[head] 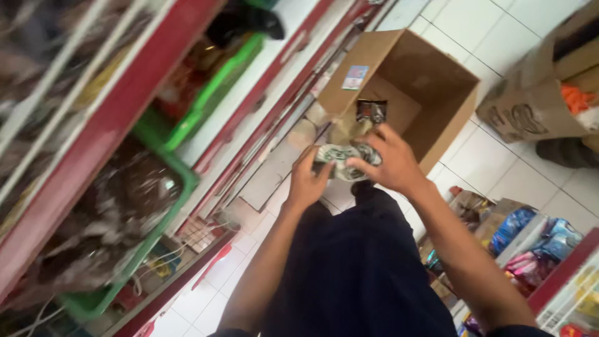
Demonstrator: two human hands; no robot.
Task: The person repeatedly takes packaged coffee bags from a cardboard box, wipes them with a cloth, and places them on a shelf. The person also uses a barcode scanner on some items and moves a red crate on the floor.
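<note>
1. The open cardboard box stands on the floor, ahead of both hands.
2. The left hand and right hand hold a packet between them, above the box's near edge.
3. Shelves with baskets run along the left.
4. A second box sits at the right; packets on a rack lie at the lower right.
</note>
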